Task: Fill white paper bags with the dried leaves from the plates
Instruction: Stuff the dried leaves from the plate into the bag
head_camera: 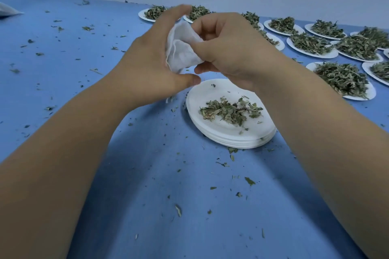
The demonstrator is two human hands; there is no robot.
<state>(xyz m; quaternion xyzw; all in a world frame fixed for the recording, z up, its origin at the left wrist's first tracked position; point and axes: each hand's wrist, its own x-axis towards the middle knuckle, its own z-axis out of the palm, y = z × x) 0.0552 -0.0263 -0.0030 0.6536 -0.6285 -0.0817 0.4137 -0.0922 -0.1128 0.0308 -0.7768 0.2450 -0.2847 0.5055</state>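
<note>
At frame centre, above the stack of plates [229,132] bearing a few dried leaves [230,110], we hold a small white bag [182,48], left hand [155,63] cupping it, right hand [229,48] pinching its edge.

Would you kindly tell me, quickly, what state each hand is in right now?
Left hand: closed, holding the white paper bag.
Right hand: closed, pinching the same bag's right edge.

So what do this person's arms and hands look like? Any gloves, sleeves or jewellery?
The left hand and right hand are bare: no gloves, rings or watch show. The left forearm and right forearm are uncovered to the picture's edge; no sleeve in view.
</note>
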